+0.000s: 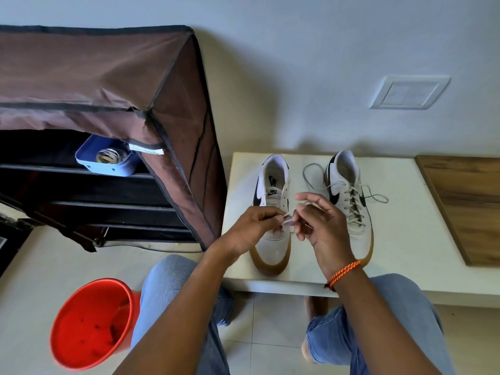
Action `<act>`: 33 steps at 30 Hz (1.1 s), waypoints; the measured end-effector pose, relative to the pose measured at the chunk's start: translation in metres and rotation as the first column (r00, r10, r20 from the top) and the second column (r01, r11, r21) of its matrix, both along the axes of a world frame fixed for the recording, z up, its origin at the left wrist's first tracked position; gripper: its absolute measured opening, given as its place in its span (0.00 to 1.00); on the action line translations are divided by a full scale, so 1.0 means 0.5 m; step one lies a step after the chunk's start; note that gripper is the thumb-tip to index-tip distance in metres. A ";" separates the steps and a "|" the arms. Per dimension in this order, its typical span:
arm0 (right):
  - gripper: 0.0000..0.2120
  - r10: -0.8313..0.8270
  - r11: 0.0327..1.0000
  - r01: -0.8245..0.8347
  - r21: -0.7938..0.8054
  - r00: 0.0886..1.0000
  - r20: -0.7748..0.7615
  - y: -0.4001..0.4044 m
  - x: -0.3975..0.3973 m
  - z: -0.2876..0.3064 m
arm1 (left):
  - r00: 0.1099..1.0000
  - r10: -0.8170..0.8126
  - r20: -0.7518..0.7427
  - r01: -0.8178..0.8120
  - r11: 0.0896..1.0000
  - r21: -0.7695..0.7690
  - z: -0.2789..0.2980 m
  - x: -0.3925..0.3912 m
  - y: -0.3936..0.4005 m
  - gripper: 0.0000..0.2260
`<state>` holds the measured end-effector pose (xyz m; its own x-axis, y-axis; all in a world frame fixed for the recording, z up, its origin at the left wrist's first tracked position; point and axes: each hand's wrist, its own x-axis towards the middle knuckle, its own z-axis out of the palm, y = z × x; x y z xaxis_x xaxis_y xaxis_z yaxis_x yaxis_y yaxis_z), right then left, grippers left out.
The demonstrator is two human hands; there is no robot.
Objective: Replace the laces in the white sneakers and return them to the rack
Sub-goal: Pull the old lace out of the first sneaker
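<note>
Sneakers (273, 207) on table (405, 239), rack (108, 104), bucket (92, 323)

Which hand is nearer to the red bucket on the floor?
Left. The left hand works the lace over the left sneaker, up and to the right of the red bucket. The right hand is farther right still.

Both forearms reach forward, bare, converging. Left hand (253, 226) palm down, fingers curled, thumb and forefinger pinching. Right hand (323, 224) just beside it, thumb side up, fingertips meeting left's; index finger (311, 197) extended. Orange braided band on right wrist.
</note>
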<state>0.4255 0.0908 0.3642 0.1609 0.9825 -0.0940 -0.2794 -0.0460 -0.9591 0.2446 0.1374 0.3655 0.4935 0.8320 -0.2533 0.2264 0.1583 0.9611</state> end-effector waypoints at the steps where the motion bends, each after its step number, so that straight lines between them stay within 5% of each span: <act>1: 0.10 -0.028 1.000 0.028 -0.008 0.998 -0.057 0.003 0.005 0.001 | 1.000 0.019 -0.016 -0.019 1.000 0.023 -0.003 -0.003 0.005 0.10; 5: 0.14 -0.037 0.999 0.036 -0.033 0.999 -0.033 0.007 0.008 -0.002 | 0.964 0.164 0.208 -0.164 0.986 -0.018 -0.013 -0.017 0.024 0.10; 7: 0.15 0.001 0.999 0.005 -0.039 0.989 0.149 0.009 0.001 -0.012 | 0.849 0.315 0.423 -0.272 0.949 -0.161 -0.009 -0.022 0.035 0.08; 9: 0.16 0.054 0.998 -0.036 -0.053 0.912 0.406 0.008 -0.011 -0.027 | 0.723 0.500 0.476 -0.377 0.863 -0.335 -0.012 -0.030 0.048 0.09; 10: 0.15 0.080 0.996 -0.051 -0.072 0.863 0.499 0.008 -0.017 -0.035 | 0.738 0.554 0.386 -0.450 0.829 -0.331 -0.017 -0.035 0.054 0.10; 12: 0.13 0.121 0.990 -0.061 -0.123 0.812 0.571 0.008 -0.026 -0.046 | 0.842 0.539 -0.013 -0.539 0.840 -0.061 -0.043 -0.048 0.065 0.12; 14: 0.11 0.137 0.987 -0.057 -0.151 0.788 0.601 0.009 -0.030 -0.052 | 0.819 0.418 -0.394 -0.375 0.909 0.183 -0.061 -0.049 0.066 0.09; 16: 0.10 0.118 0.989 -0.022 -0.149 0.735 0.668 0.014 -0.031 -0.058 | 0.781 0.305 -0.544 -0.249 0.952 0.176 -0.070 -0.044 0.064 0.09; 20: 0.08 0.065 0.989 0.074 -0.125 0.544 0.837 0.014 -0.024 -0.065 | 0.744 0.225 -0.628 -0.166 0.974 0.153 -0.079 -0.034 0.063 0.12; 22: 0.15 0.110 0.986 0.057 -0.156 0.485 0.868 0.012 -0.023 -0.071 | 0.747 0.242 -0.619 -0.181 0.970 0.162 -0.079 -0.032 0.062 0.13; 25: 0.27 0.208 0.972 0.002 -0.234 0.450 0.868 0.008 -0.032 -0.076 | 0.712 0.277 -0.645 -0.166 0.959 0.229 -0.065 -0.027 0.056 0.14; 33: 0.31 0.230 0.970 -0.010 -0.242 0.344 0.910 0.011 -0.037 -0.079 | 0.762 0.268 -0.590 -0.100 0.948 0.302 -0.073 -0.021 0.056 0.11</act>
